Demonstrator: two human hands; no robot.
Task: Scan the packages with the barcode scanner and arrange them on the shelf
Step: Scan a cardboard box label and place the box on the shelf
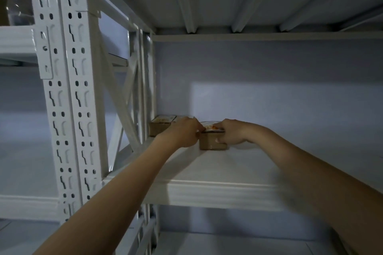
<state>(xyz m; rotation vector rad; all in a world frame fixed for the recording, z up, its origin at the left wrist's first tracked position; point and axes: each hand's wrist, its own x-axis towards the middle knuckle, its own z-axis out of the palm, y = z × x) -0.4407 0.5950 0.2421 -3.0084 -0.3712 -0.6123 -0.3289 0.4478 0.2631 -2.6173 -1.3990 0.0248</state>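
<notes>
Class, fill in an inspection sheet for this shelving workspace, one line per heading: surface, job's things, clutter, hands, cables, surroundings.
Surface: white metal shelf, dimly lit.
Job's things: brown package with a printed top, held at both ends; second package at the back left corner; no scanner in view.
Clutter: nothing seen.
Hands: left hand and right hand grip the brown package.
Cables: nothing seen.
Surroundings: perforated upright, shelf above, pale wall behind.

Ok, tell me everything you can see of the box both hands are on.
The small cardboard box is brown, with a white label bearing orange print on top. It sits upright, flat on the white metal shelf, near the back wall, right of another brown box. The left hand covers its left end; the right hand grips its right end, thumb on the front face. Barcode not visible.
</notes>
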